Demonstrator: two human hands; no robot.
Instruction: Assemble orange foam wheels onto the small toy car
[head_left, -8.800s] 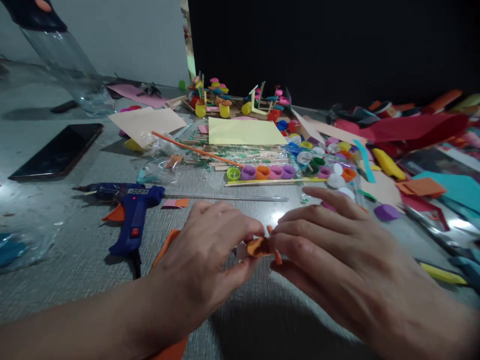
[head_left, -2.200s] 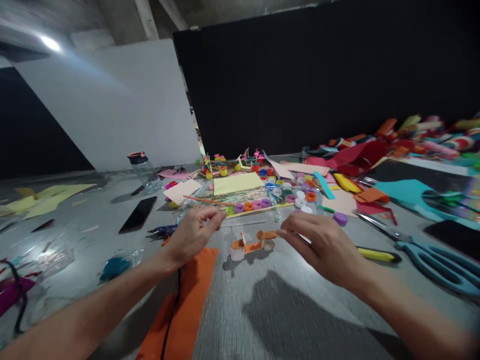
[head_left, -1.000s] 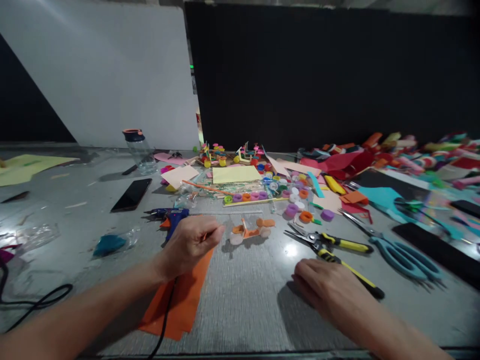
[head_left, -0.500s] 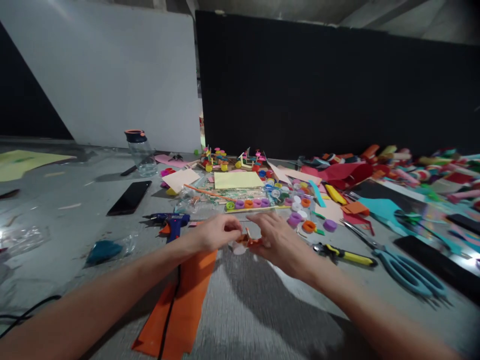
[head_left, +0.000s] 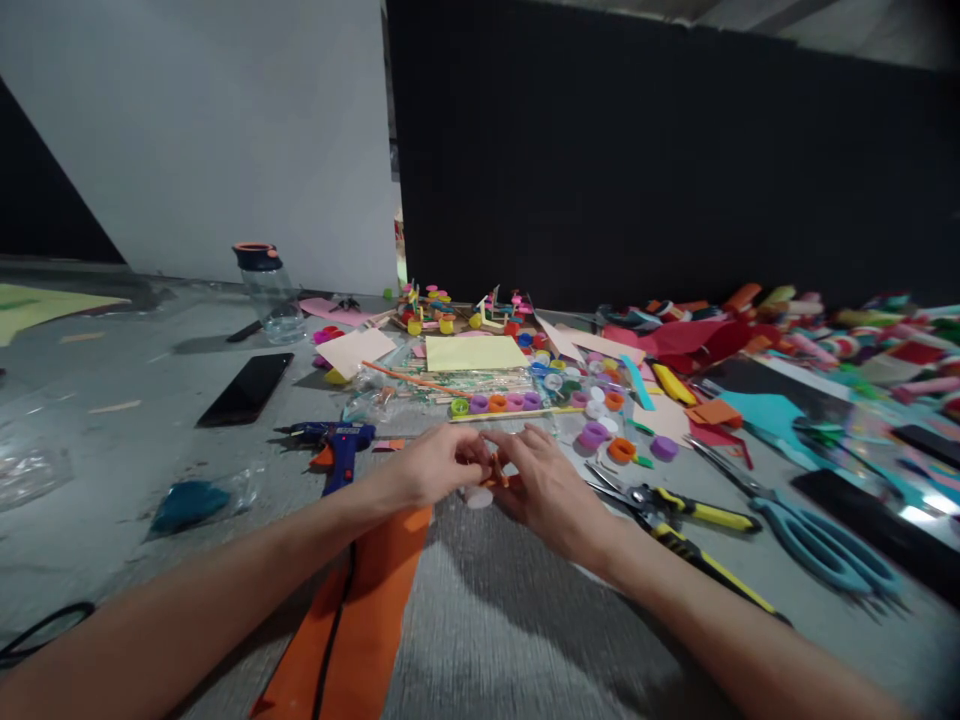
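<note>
Orange and white, the small model (head_left: 478, 497) sits between both hands. At its nine o'clock the left hand (head_left: 431, 465) curls, fingers near thumb; I cannot tell if it grips. At three, the half-curled right hand (head_left: 553, 490) pinches it. An orange sheet (head_left: 386, 590) lies toward seven.

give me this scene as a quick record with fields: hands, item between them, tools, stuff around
item: small orange craft model with a white round piece, partly hidden
left hand: at its left side, exact grip unclear
right hand: at its right side, exact grip unclear
tools left: blue glue gun with orange trigger
tools right: yellow-and-black-handled metal pliers, handles apart; blue-handled metal scissors
near left forearm: flat orange sheet, black cord on it
behind hands: pale yellow paper rectangle
</note>
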